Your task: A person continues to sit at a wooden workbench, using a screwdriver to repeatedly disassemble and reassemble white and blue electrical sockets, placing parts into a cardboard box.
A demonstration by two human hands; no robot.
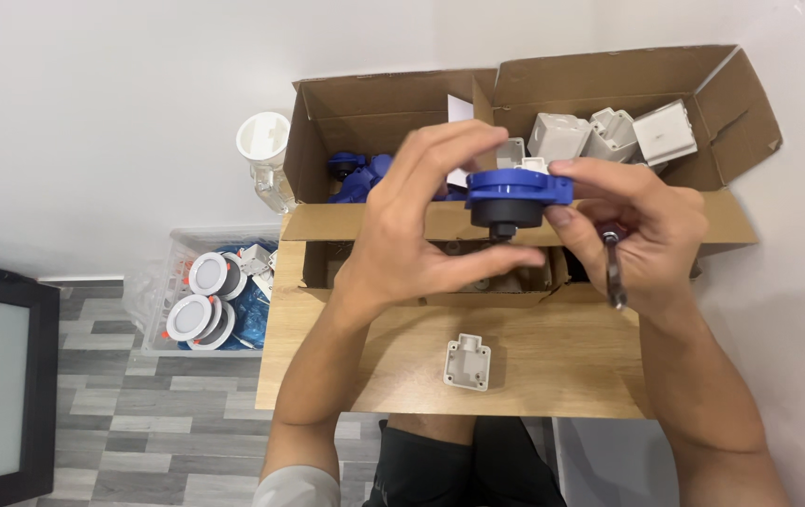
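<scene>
Blue socket part [519, 192] between left hand [412, 246] and right hand [642, 230]; screwdriver [614, 272] in right.

Blue socket part [519, 187] with round flange and black cylindrical underside, held level in the air above the wooden tabletop's [553, 376] far edge, in front of the cardboard box. Pinched from both sides by fingertips. Thin metal tool [614, 272], probably a screwdriver, hanging downward from right palm.

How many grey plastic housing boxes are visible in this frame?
5. Three large grey plastic housing boxes sit in the cardboard box's right compartment. A fourth peeks out behind the blue part. A fifth lies on the wooden table. More may be hidden.
</scene>
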